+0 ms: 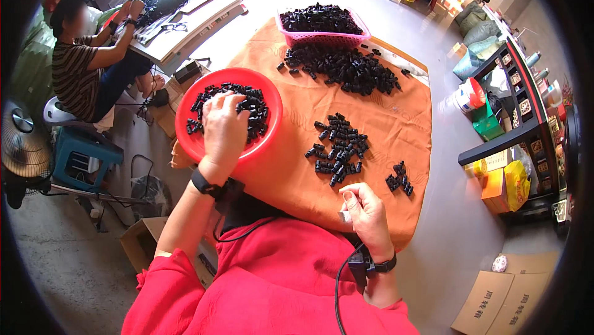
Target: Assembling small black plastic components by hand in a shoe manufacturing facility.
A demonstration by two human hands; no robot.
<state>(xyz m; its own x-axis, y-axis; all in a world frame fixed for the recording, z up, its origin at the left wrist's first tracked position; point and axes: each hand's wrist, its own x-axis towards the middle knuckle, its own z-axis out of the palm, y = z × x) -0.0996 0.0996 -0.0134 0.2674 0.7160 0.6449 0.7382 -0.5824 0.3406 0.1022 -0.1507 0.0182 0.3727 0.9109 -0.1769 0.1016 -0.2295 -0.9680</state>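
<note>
My left hand [224,129] reaches into a red plastic basin [274,126] at the table's left side. Small black plastic fittings [255,96] fill the basin's bottom. The fingers of this hand curl down among them, their tips hidden, so what they grip cannot be seen. By the front edge of the table, my right hand [366,216] is closed, with thumb and forefinger together. A small pale bit [344,216] shows beside those fingers, too small to name. A loose group of black fittings [339,148] lies just beyond it, and a smaller cluster [400,179] sits to its right.
An orange cloth [278,180] covers the table. At its far end, a large heap of fittings [352,72] lies before a pink basket [328,39] full of more. A co-worker [83,56] sits at another table, far left. Shelving [526,130] stands right; cardboard [504,298] lies lower right.
</note>
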